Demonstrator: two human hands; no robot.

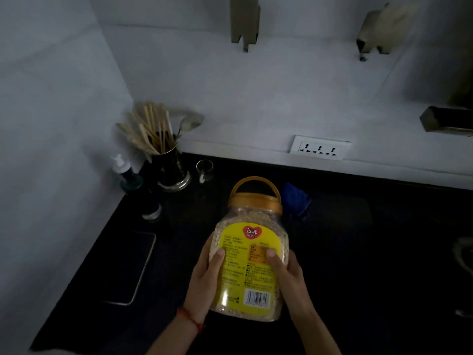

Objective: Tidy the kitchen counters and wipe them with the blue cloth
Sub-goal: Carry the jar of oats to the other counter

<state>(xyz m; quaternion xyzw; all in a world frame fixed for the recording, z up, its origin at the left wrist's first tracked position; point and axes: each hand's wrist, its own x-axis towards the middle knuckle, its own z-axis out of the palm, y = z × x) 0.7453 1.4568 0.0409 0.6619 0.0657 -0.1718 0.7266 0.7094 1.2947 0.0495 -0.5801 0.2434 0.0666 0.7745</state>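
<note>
A clear plastic jar of oats (249, 224) with a yellow label, an amber lid and a carry handle is held above the black counter (358, 239), tilted toward me. My left hand (207, 283) grips its left side, thumb on the label. My right hand (289, 275) clasps the right side, thumb likewise on the label. A crumpled blue cloth (298, 198) lies on the counter just behind the jar, partly hidden by the lid.
In the back left corner stand a dark holder full of chopsticks (169, 165), a pump bottle (126, 175), a small dark bottle (152, 211) and a little glass (204, 170). A dark flat tablet-like slab (128, 265) lies at left. A wall socket (320, 148) sits above the counter.
</note>
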